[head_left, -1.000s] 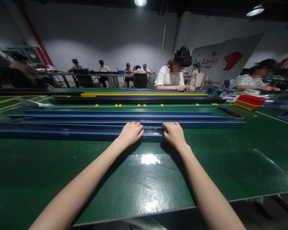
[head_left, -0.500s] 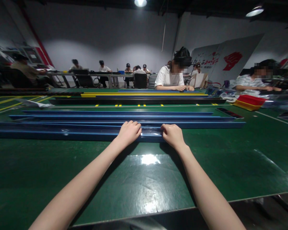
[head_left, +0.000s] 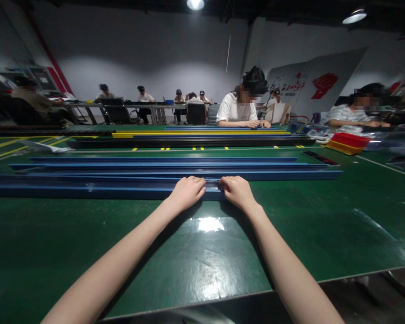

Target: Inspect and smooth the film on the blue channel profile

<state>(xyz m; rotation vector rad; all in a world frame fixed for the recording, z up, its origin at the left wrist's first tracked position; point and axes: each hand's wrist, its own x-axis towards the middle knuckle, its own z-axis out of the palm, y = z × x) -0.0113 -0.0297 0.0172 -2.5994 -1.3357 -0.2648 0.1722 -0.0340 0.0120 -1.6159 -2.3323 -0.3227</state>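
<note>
The nearest long blue channel strip (head_left: 128, 186) lies across the table, its left end running out of view. My left hand (head_left: 188, 191) is closed over the strip, knuckles up, near its right end. Close on the right, my right hand (head_left: 236, 191) is curled over the same strip and covers the end. In the short gap between the hands the channel looks shiny; whether a small clear piece sits there I cannot tell. Both sets of fingertips are hidden inside the channel. Behind it lie several more blue channel strips (head_left: 283, 174), parallel and apart from my hands.
The green table (head_left: 155, 265) carries yellow strips (head_left: 202, 134) and a dark strip (head_left: 189, 142) farther back. A phone (head_left: 319, 158) and red and yellow bins (head_left: 347, 143) are at right. Across the table a person (head_left: 236, 110) works; others sit beyond. White paper (head_left: 43, 146) lies left.
My hands have come closer together along the strip: the left slid right and the right slid left, narrowing the gap. The other strips stay where they were.
</note>
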